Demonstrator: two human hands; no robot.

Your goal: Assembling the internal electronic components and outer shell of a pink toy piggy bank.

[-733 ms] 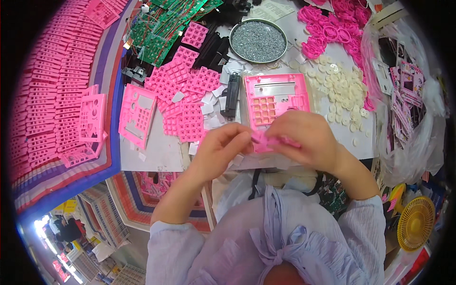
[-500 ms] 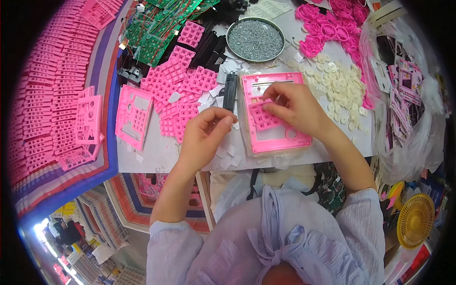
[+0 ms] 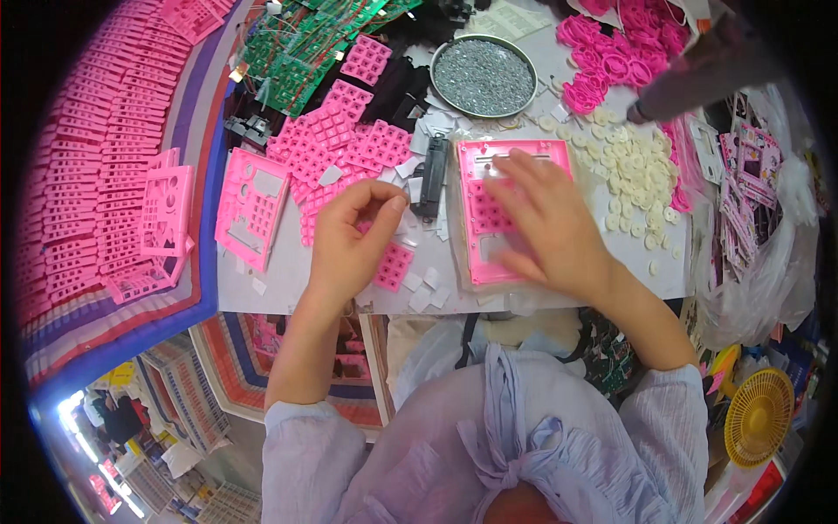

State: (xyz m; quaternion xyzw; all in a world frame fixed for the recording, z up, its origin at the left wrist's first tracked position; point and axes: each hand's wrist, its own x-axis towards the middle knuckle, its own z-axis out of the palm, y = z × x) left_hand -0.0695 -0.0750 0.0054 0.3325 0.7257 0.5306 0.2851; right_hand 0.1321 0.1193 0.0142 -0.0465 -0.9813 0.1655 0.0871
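Note:
In front of me lies a pink plastic housing (image 3: 474, 272) with its inner side up, resting on a clear plastic wrapping. A pink rubber keypad (image 3: 487, 214) sits inside it, partly covered by my fingers. My right hand (image 3: 559, 231) is spread over the housing and keypad, fingers apart and slightly blurred. Left of the housing is my left hand (image 3: 349, 240), thumb and forefinger closed together; anything between them is too small to make out. A black oblong plastic part (image 3: 429, 179) lies between the hands. Another keypad (image 3: 394, 266) is beside my left hand.
Behind are a keypad pile (image 3: 323, 144), green circuit boards (image 3: 301, 52), a round tray of screws (image 3: 484, 77) and white discs (image 3: 642, 170). A dark, blurred rod-shaped tool (image 3: 707, 70) juts in at upper right. Stacked pink housings (image 3: 122, 157) fill the left side.
My right hand has gone from pinching the keypad to lying spread over it in the housing. My left hand has drawn back slightly leftward. The dark tool has come into view.

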